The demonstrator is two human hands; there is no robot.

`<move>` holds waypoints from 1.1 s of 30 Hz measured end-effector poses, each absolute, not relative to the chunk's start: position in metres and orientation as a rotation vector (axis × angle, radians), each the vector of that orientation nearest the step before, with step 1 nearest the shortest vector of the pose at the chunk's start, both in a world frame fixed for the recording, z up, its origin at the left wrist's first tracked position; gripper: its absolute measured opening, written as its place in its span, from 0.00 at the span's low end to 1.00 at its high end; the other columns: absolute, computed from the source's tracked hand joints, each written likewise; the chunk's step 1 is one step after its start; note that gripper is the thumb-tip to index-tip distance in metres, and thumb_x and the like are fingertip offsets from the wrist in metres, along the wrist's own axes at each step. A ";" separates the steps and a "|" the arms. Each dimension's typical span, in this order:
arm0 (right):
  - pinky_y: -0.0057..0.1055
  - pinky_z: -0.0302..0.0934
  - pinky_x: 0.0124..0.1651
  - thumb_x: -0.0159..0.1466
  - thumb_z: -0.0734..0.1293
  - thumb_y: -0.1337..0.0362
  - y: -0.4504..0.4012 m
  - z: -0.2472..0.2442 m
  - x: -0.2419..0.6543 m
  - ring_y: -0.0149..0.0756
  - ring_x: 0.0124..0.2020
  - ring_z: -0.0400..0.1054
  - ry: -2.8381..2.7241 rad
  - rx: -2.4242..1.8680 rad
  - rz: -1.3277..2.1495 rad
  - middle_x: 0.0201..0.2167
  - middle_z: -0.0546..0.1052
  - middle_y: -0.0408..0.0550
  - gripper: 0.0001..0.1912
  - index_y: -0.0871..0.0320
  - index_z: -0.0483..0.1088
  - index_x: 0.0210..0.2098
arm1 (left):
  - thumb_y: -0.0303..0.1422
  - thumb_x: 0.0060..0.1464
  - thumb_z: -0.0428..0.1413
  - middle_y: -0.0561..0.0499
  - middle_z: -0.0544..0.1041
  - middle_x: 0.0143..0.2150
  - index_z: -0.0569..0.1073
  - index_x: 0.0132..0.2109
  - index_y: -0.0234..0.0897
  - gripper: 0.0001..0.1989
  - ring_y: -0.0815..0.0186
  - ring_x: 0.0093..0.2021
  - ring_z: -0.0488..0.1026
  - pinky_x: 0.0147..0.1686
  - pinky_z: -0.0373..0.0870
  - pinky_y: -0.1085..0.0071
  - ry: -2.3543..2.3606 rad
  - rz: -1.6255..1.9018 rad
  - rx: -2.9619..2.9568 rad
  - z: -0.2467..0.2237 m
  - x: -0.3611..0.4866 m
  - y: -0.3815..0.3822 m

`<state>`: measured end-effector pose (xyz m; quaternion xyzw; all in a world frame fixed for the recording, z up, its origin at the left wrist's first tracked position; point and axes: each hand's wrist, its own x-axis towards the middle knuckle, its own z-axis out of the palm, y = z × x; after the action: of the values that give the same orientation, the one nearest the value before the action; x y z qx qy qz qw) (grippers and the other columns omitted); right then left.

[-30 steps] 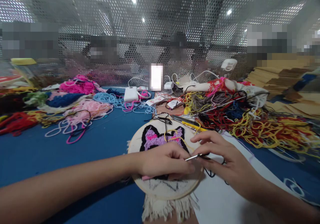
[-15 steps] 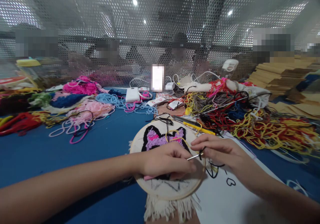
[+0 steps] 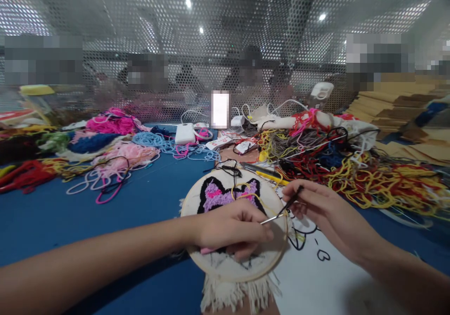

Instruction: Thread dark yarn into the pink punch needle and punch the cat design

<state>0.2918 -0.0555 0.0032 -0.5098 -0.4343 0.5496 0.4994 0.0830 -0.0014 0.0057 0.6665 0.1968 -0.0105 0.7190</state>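
My left hand is closed around a punch needle; a bit of its pink handle shows below the palm, and its metal tip points right. Black yarn runs from the tip up to my right hand, whose thumb and fingers pinch it. Beneath my left hand lies an embroidery hoop with cream cloth. A cat-like shape in purple, pink and black loops fills part of the cloth, partly hidden by the hand. Loose yellow yarn crosses the hoop.
Under my right arm is a white paper with a black line drawing. Tangled yarn heaps up at right, pink yarn at left. Near the hoop's top lies a yellow-and-black cutter. Stacked brown paper stands at back right.
My right hand has moved slightly up and right from the needle tip, drawing the black yarn out into a taut line. My left hand stays nearly in place.
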 end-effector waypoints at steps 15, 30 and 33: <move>0.34 0.60 0.44 0.65 0.54 0.53 -0.059 0.002 0.293 0.37 0.42 0.63 -1.261 -1.249 1.000 0.39 0.69 0.47 0.16 0.52 0.68 0.41 | 0.42 0.55 0.51 0.60 0.60 0.11 0.61 0.20 0.35 0.20 0.77 0.06 0.49 0.02 0.42 0.78 0.435 -0.005 1.446 0.005 0.082 0.000; 0.35 0.55 0.52 0.65 0.56 0.56 -0.063 0.007 0.290 0.38 0.47 0.63 -1.737 -1.294 0.878 0.43 0.69 0.48 0.16 0.56 0.66 0.27 | 0.51 0.57 0.42 0.60 0.55 0.10 0.57 0.19 0.36 0.27 0.77 0.06 0.47 0.03 0.39 0.78 0.499 0.069 1.532 0.003 0.084 -0.001; 0.32 0.56 0.50 0.64 0.58 0.56 -0.055 0.008 0.300 0.37 0.45 0.63 -1.614 -1.316 0.858 0.42 0.70 0.46 0.15 0.56 0.64 0.24 | 0.51 0.56 0.43 0.60 0.54 0.11 0.57 0.19 0.36 0.27 0.78 0.06 0.47 0.03 0.39 0.78 0.523 0.043 1.538 0.006 0.085 -0.002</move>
<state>0.3002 -0.0545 0.0077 -0.5275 -0.6471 0.3437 0.4300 0.0854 -0.0017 0.0064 0.6870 0.2337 0.0191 0.6878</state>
